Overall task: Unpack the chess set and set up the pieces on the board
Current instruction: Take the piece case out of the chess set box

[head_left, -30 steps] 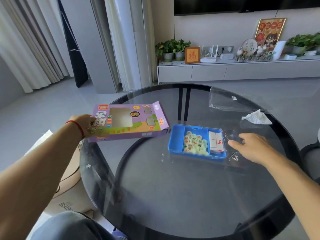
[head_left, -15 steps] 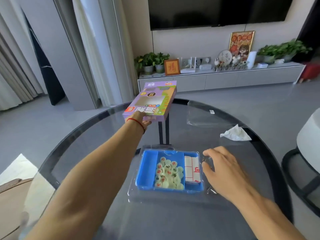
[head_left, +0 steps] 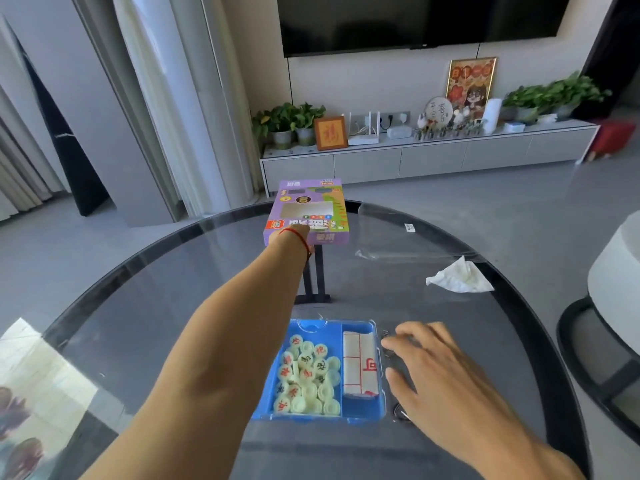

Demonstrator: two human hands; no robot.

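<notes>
Compared with half a second earlier, the left arm has stretched further out, and the purple chess box (head_left: 306,213) it holds has travelled from above the middle of the round glass table (head_left: 145,306) to its far edge. The view has also tipped lower, so the blue tray now sits closer to the bottom of the picture. The right hand has barely shifted.

The box is purple cardboard with a clear window on its face. Its large Chinese title appears upside down from here and is too blurred to read with certainty; a small red logo patch sits at one corner.

The left hand (head_left: 294,237), with a red string round its wrist, grips the near end of the box; the fingers are hidden beneath it.

The right hand (head_left: 426,362) lies palm down with fingers loosely spread, its fingertips (head_left: 393,341) at the right edge of the clear plastic cover over the blue tray (head_left: 360,410). Whether they press it or merely touch it cannot be told.

The tray's larger left compartment holds a heap of pale round xiangqi pieces (head_left: 306,375) marked with red or dark characters. The narrow right compartment holds a folded white board (head_left: 360,367) with red lines and one red character.

Further back on the table lie a clear plastic bag (head_left: 401,233) and a crumpled white tissue (head_left: 459,277).
</notes>
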